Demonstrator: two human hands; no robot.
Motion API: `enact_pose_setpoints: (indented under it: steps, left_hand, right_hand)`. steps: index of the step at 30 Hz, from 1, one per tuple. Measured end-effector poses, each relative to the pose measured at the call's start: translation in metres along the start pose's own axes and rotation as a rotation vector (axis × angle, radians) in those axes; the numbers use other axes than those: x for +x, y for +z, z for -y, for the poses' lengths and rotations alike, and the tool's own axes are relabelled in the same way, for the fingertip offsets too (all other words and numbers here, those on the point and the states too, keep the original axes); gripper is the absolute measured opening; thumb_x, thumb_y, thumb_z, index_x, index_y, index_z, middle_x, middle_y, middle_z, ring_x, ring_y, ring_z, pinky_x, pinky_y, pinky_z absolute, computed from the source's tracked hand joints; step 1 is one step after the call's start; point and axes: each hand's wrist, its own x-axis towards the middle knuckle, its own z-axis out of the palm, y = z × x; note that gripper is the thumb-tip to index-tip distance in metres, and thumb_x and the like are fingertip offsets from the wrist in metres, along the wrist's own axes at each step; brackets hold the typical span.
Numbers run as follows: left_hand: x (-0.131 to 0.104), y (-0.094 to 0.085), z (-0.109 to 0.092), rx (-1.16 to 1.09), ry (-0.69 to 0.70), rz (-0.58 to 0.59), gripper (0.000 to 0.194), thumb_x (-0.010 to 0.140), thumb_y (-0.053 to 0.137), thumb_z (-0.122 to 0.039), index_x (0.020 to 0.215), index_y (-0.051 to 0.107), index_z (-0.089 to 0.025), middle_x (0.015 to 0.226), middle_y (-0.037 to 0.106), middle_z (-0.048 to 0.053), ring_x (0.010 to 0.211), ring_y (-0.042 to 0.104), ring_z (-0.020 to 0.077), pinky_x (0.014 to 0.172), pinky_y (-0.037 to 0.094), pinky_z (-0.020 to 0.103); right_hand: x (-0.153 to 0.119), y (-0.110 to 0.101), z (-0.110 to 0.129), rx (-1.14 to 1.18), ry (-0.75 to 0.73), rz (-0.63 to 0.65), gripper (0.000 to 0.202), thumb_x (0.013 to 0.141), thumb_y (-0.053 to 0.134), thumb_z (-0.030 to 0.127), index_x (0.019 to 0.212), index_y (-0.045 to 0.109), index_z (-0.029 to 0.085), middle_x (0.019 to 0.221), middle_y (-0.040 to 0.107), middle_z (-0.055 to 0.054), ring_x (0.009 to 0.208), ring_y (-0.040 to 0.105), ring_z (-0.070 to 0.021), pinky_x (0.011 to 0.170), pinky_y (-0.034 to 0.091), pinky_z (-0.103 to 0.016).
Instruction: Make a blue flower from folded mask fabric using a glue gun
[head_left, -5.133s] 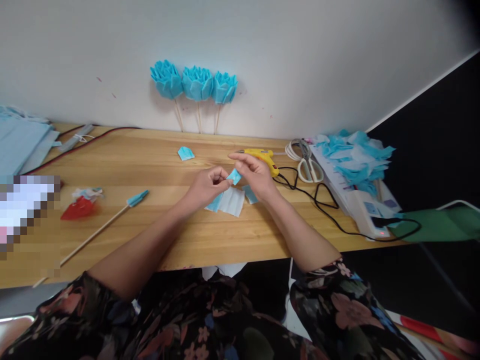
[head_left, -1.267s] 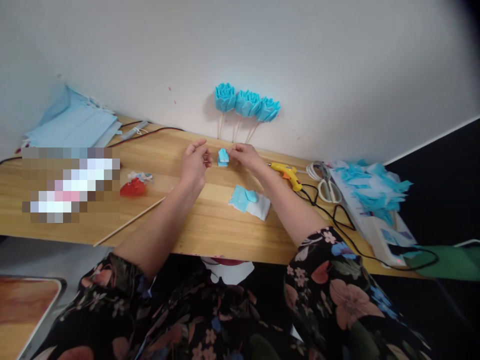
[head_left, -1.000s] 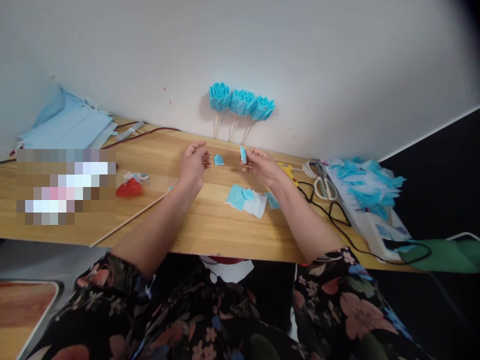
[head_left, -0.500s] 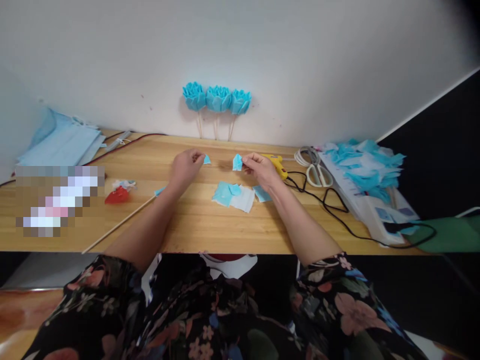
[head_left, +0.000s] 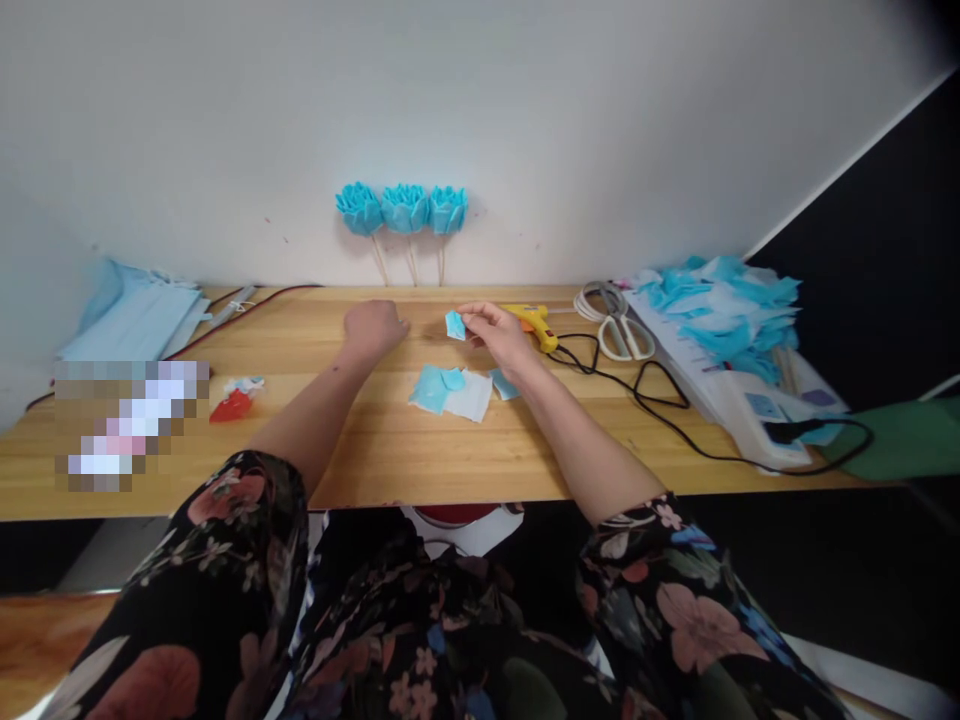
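Note:
My right hand [head_left: 491, 332] pinches a small blue fabric petal [head_left: 454, 325] between thumb and fingertips, just above the table. To its left, my left hand [head_left: 373, 328] is closed, knuckles up, close to the tabletop; its fingertips are mostly hidden, so what it holds cannot be made out. Cut blue fabric pieces [head_left: 431, 388] and a white piece [head_left: 472, 396] lie on the table in front of the hands. Another blue piece [head_left: 504, 384] is partly covered by my right wrist. Beyond my right hand lies a yellow glue gun [head_left: 541, 330].
Three blue fabric flowers [head_left: 406, 210] on sticks lean against the wall. White-handled scissors [head_left: 624, 338], a black cord [head_left: 652, 400] and a blue scrap pile [head_left: 739, 310] are right. Left are face masks [head_left: 135, 315], a red scrap [head_left: 231, 405] and a blurred-out item [head_left: 135, 425].
The view has shifted slightly. The blue piece at my left fingertips no longer shows, nor does the blue-tipped stick beside my left arm. The petal in my right hand has tilted.

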Motion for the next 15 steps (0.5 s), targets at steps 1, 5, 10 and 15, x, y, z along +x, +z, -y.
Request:
enact_pose_setpoints:
  steps: [1, 5, 10, 15]
  left_hand:
    - [0.002, -0.001, 0.001, 0.000, 0.001, 0.008, 0.038, 0.084, 0.054, -0.033, 0.107, 0.073, -0.010, 0.115, 0.071, 0.028, 0.112, 0.064, 0.0450, 0.084, 0.049, 0.046]
    - [0.000, -0.012, 0.009, -0.207, -0.067, -0.073, 0.019, 0.078, 0.059, -0.026, 0.085, 0.071, -0.013, 0.105, 0.073, 0.023, 0.106, 0.066, 0.0409, 0.084, 0.050, 0.045]
    - [-0.025, -0.023, 0.010, -1.231, -0.084, 0.043, 0.011, 0.081, 0.062, -0.026, 0.075, 0.062, -0.017, 0.070, 0.066, 0.004, 0.067, 0.064, 0.0159, 0.068, 0.052, 0.028]
    - [-0.044, -0.016, 0.000, -1.483, -0.001, 0.175, 0.020, 0.077, 0.074, -0.032, 0.075, 0.064, -0.014, 0.062, 0.063, 0.001, 0.059, 0.062, 0.0116, 0.060, 0.049, 0.023]
  right_hand:
    - [0.001, -0.001, -0.001, -0.027, -0.016, -0.007, 0.020, 0.077, 0.068, 0.033, 0.092, 0.071, 0.020, 0.068, 0.064, 0.004, 0.064, 0.057, -0.0107, 0.058, 0.044, -0.023]
    - [0.004, -0.004, -0.006, -0.214, -0.088, -0.038, 0.021, 0.084, 0.060, 0.032, 0.095, 0.072, 0.020, 0.070, 0.064, 0.003, 0.063, 0.056, -0.0121, 0.060, 0.044, -0.025]
    - [-0.001, -0.005, -0.005, -0.694, -0.213, 0.000, 0.035, 0.098, 0.047, 0.038, 0.092, 0.075, 0.019, 0.089, 0.076, -0.006, 0.086, 0.068, -0.0214, 0.080, 0.049, -0.033]
    - [-0.008, 0.000, -0.004, -0.947, -0.226, 0.043, 0.041, 0.103, 0.041, 0.038, 0.128, 0.067, 0.020, 0.129, 0.072, -0.009, 0.116, 0.067, -0.0286, 0.093, 0.048, -0.038]
